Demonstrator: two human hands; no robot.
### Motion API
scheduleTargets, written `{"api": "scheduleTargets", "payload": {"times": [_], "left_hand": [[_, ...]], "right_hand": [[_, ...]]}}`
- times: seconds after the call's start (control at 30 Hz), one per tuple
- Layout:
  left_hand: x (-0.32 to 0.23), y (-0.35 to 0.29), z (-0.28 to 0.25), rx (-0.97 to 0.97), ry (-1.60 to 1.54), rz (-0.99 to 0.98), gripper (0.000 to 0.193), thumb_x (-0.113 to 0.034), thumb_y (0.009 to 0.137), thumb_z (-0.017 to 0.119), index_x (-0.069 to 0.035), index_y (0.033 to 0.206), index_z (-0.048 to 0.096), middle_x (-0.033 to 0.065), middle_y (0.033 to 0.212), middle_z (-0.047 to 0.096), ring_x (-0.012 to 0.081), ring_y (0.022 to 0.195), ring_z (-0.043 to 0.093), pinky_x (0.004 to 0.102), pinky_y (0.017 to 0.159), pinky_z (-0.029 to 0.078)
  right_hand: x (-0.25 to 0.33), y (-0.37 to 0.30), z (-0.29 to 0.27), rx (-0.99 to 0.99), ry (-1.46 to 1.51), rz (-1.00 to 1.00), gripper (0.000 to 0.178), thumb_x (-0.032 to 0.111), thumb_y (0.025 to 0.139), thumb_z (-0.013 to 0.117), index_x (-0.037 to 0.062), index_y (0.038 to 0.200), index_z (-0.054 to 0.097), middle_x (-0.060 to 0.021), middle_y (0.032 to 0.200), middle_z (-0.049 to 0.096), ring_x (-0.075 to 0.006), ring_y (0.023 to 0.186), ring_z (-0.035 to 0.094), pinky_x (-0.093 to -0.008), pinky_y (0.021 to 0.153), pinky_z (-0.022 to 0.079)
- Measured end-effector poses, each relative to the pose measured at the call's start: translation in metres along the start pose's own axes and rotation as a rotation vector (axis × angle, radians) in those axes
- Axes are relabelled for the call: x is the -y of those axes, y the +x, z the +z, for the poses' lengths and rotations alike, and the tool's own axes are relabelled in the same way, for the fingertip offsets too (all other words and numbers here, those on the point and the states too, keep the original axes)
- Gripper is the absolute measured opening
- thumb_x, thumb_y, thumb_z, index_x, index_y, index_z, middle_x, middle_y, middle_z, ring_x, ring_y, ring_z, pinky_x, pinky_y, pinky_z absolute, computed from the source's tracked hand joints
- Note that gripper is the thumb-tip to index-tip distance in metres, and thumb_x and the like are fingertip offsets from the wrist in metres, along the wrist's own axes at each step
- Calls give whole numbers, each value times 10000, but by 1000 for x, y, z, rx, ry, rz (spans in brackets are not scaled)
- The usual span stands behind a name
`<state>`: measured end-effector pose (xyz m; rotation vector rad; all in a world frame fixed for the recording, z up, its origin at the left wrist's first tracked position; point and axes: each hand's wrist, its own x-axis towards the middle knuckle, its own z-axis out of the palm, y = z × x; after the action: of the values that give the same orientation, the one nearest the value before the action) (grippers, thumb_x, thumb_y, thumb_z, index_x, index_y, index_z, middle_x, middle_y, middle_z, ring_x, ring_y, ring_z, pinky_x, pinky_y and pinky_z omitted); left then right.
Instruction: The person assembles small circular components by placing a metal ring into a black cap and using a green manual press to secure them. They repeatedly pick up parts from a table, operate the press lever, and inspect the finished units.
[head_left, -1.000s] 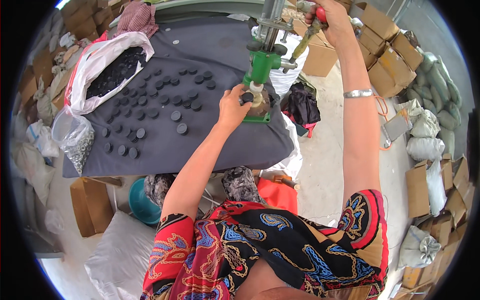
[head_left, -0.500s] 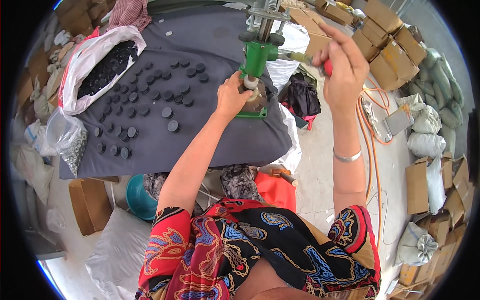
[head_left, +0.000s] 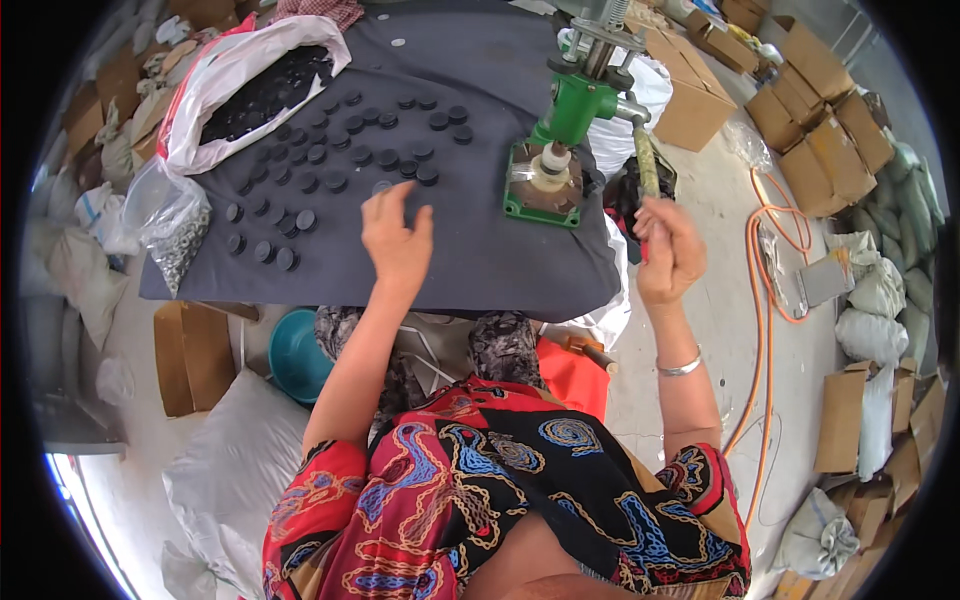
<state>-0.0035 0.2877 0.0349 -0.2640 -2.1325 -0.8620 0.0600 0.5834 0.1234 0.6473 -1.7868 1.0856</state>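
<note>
A green hand press [head_left: 565, 135] stands on a dark grey cloth-covered table [head_left: 480, 255]. My right hand [head_left: 668, 250] grips the press's lever handle [head_left: 648, 165], which is swung down toward me at the table's right edge. My left hand [head_left: 397, 240] hovers over the cloth with fingers spread, its tips beside a loose group of several black round caps [head_left: 340, 160]. A pale round piece [head_left: 550, 163] sits on the press base under the ram.
An open white plastic bag of black caps [head_left: 250, 80] lies at the table's far left. A clear bag of small metal rings [head_left: 175, 225] sits at the left edge. Cardboard boxes [head_left: 800, 110], filled sacks [head_left: 885, 280] and an orange hose [head_left: 765, 300] cover the floor on the right.
My right hand pulled the lever from high above the press down to the table's right edge. My left hand left the press base and moved left to the caps.
</note>
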Motion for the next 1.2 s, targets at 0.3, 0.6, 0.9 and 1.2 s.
{"api": "scheduleTargets", "payload": {"times": [0.3,0.6,0.9,1.2], "left_hand": [[26,-10,-13,261,239,-300,522,-124,709,769,-25,1183,573,152,1027,656,350,1015,559,441,872,466],[-26,16,13,297,-210,-141,568,-54,703,752,-32,1233,548,186,1013,639,337,990,603,412,836,495],[-73,54,94,531,-288,-94,688,-79,712,762,-38,1333,468,194,1067,642,343,1021,600,420,885,481],[-74,55,124,498,-361,-111,713,-63,725,761,-6,1354,429,183,1125,658,325,1100,587,400,919,482]], "right_hand": [[-2,167,-7,-55,267,324,310,90,913,433,-92,1076,623,-70,651,526,-142,602,512,-285,576,429],[-36,211,-6,-141,248,462,306,202,868,480,7,972,691,-20,594,519,-113,460,500,-238,395,389],[-31,209,-7,-112,246,435,308,203,875,463,-3,969,672,-29,582,517,-120,448,501,-241,388,375],[-9,174,-7,-129,291,374,319,179,890,448,-38,970,667,-42,583,530,-117,487,502,-239,439,372]]}}
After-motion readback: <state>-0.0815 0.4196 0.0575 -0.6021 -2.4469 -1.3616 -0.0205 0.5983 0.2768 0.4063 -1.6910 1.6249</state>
